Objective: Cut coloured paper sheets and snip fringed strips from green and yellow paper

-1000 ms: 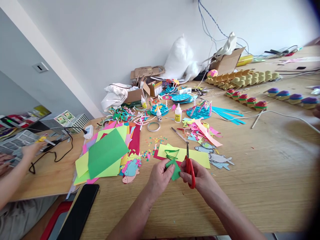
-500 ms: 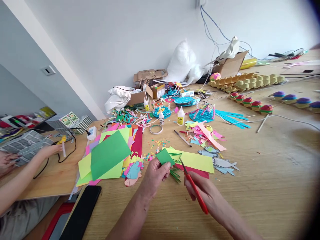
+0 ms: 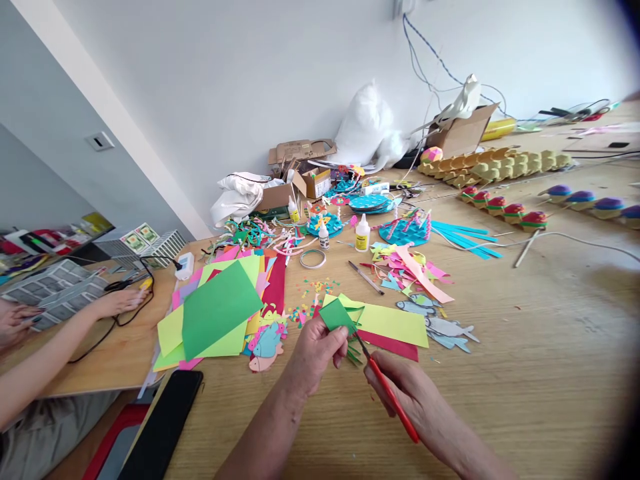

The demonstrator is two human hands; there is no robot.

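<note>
My left hand (image 3: 320,350) pinches a small piece of green paper (image 3: 336,315) between thumb and fingers. In my right hand (image 3: 405,387) are red-handled scissors (image 3: 390,395), their blade tips at the right edge of that green piece. Thin green strips (image 3: 354,355) lie on the table just below the blades. Behind the hands rest a yellow-green paper strip (image 3: 395,323) and a dark red paper strip (image 3: 393,345). Paper fish cut-outs (image 3: 269,343) lie left of my left hand, and grey fish cut-outs (image 3: 447,327) lie beyond my right hand.
Coloured sheets (image 3: 220,310) are stacked at left, near a black phone (image 3: 163,423). Glue bottles (image 3: 362,235), a pen (image 3: 366,278), paper scraps (image 3: 410,267) and egg cartons (image 3: 500,163) stand or lie farther back. At far left a co-worker's hands (image 3: 117,303) are by a grey model.
The scissors have moved down and left, so their tips now meet the green piece's edge. My left hand has shifted slightly right. The co-worker's hand has lowered to the table.
</note>
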